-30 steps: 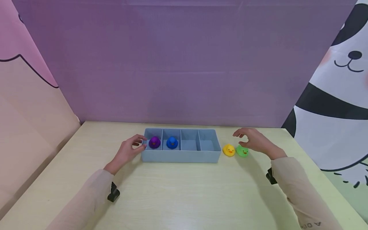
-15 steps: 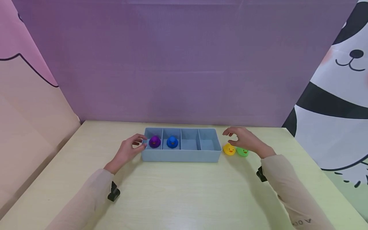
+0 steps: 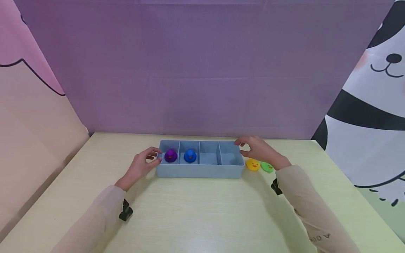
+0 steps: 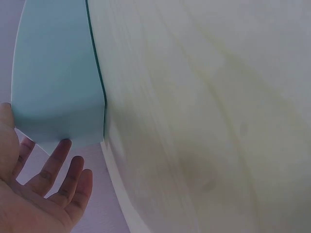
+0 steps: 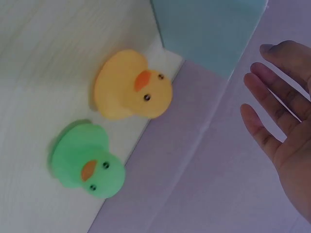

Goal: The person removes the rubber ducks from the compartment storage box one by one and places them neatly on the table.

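A light blue box (image 3: 199, 171) with a row of compartments stands on the table. A purple rubber duck (image 3: 171, 155) sits in its leftmost compartment, and a blue rubber duck (image 3: 190, 156) in the one beside it. At the box's left end, my left hand (image 3: 141, 166) touches the wall with relaxed, slightly bent fingers. My right hand (image 3: 260, 151) reaches over the right end, thumb and fingers apart, holding nothing. Whether its fingertips touch the rim I cannot tell. Right of the box, a yellow rubber duck (image 5: 131, 87) and a green rubber duck (image 5: 87, 160) stand on the table.
The pale wooden table (image 3: 190, 214) extends in front of the box. A purple cloth backdrop (image 3: 202, 70) rises behind its far edge. A panda print (image 3: 373, 116) hangs at the right.
My right hand has moved left, from above the green duck, past the yellow duck, to the box's right end. My left hand has stayed at the left end.
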The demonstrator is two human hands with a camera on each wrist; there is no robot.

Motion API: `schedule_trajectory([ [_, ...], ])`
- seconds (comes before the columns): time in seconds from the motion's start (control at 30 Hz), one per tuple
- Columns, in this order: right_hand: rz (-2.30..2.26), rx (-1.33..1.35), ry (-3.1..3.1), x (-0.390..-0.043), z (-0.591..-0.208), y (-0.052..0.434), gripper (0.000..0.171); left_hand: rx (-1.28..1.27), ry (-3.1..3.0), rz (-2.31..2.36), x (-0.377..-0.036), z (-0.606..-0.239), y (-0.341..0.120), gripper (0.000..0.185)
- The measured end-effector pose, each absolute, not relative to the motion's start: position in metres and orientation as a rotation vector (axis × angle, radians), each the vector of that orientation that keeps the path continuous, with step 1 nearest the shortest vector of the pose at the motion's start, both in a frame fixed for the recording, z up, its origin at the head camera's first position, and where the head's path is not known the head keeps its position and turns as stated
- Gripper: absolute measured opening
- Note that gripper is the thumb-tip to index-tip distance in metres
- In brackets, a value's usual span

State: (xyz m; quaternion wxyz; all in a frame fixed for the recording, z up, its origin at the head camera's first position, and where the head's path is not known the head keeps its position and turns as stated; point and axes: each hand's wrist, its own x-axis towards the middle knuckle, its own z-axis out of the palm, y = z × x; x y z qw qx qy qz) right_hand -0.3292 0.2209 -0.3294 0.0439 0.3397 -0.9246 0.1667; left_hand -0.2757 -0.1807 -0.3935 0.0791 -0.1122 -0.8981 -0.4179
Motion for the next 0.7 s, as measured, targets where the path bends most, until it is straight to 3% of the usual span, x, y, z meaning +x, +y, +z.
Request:
schedule_trajectory([
  [0.7,0.52,1.3,-2.719,-0.335,-0.33,0.157,0.027,-0.327,-2.686,-1.256,-0.276,-0.393,-0.18,0.028],
])
